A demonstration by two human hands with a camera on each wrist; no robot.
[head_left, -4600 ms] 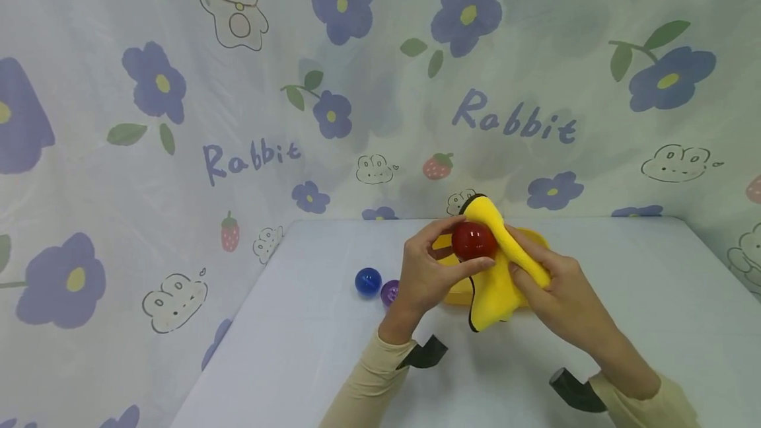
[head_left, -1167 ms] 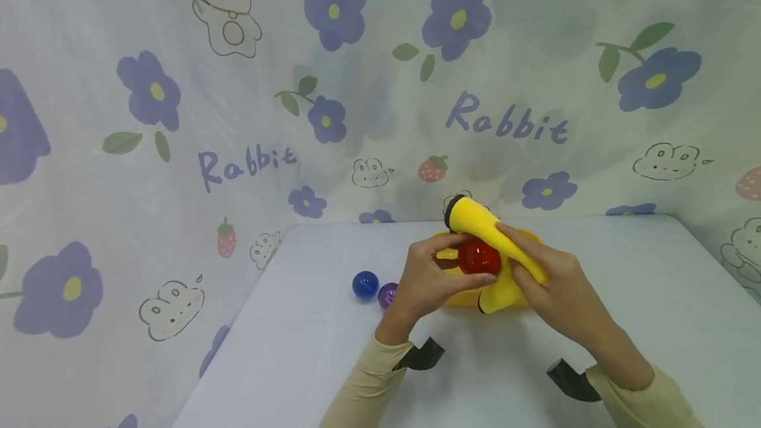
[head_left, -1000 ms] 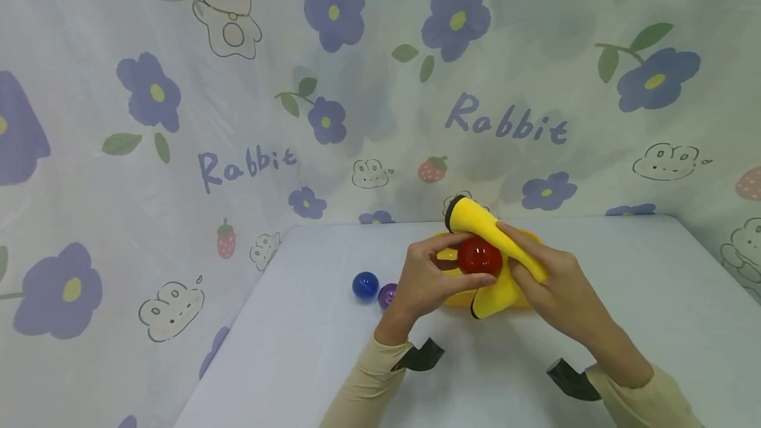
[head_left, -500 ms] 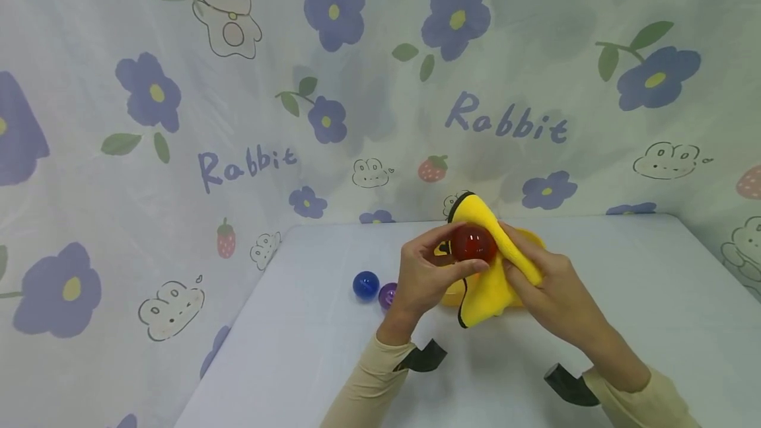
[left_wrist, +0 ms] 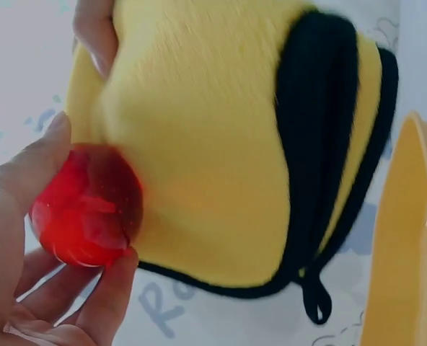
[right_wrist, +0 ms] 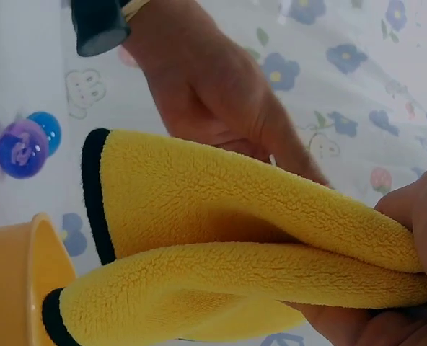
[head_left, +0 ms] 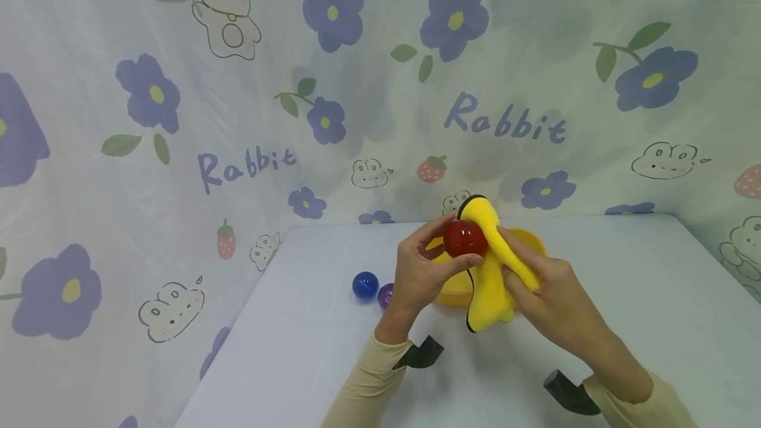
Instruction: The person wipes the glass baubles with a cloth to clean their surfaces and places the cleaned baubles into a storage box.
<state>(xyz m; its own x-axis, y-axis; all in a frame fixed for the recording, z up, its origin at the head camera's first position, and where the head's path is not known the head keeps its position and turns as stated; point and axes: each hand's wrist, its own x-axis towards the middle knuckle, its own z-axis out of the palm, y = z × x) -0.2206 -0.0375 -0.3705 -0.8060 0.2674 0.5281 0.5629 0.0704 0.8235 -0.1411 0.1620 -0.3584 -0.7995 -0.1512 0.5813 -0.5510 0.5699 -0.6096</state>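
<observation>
The left hand [head_left: 423, 269] holds a red ball [head_left: 464, 238] above the surface [head_left: 624, 309], thumb and fingertips curled round it; in the left wrist view the translucent ball [left_wrist: 87, 207] sits between the thumb above and the fingers [left_wrist: 105, 295] below. The right hand [head_left: 549, 289] grips a folded yellow cloth [head_left: 490, 269] with a black stitched edge, fingers and thumb clamped on its folds, and the cloth lies against the right and far side of the ball, draped over its top. In the left wrist view the cloth [left_wrist: 213, 144] touches the ball directly, and a small black loop hangs from its lower corner. The right wrist view shows the cloth [right_wrist: 242, 245] doubled into two thick layers, pinched at the right edge of the picture by the right hand [right_wrist: 408, 245], with the left hand [right_wrist: 213, 94] behind it.

Under and just behind both hands stands a yellow bowl [head_left: 452, 289] on the surface, partly hidden by the cloth; its rim shows at the right of the left wrist view [left_wrist: 405, 238] and at the lower left of the right wrist view [right_wrist: 11, 281]. To the left of the bowl, on the surface, lie a blue ball [head_left: 365, 285] and a purple ball [head_left: 386, 294], just beside each other. Both arms wear beige sleeves [head_left: 368, 382] with dark wrist straps [head_left: 423, 353]. A curtain [head_left: 238, 98] printed with blue flowers, rabbits and strawberries hangs behind and to the left of the surface.
</observation>
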